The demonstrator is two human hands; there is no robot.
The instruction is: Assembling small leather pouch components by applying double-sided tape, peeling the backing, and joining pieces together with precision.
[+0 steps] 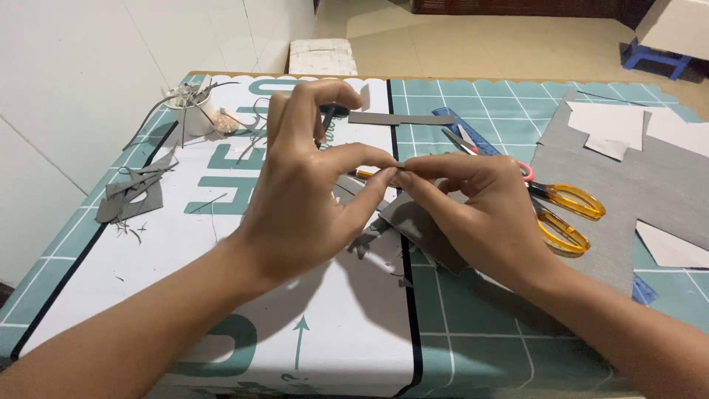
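Thumb and forefinger tips of the left hand (303,185) and right hand (473,210) meet and pinch one small grey piece (399,164) between them, raised above the table so both hands can work its edge. A larger grey card piece (425,229) lies just beneath. Orange-handled scissors (565,210) rest near the right hand, on the green cutting mat (480,295), within reach.

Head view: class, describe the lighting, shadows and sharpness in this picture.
Head view: soft, even light; the left hand and right hand cast faint shadows on the cutting mat; hands and scissors are fairly sharp; no strong glare.
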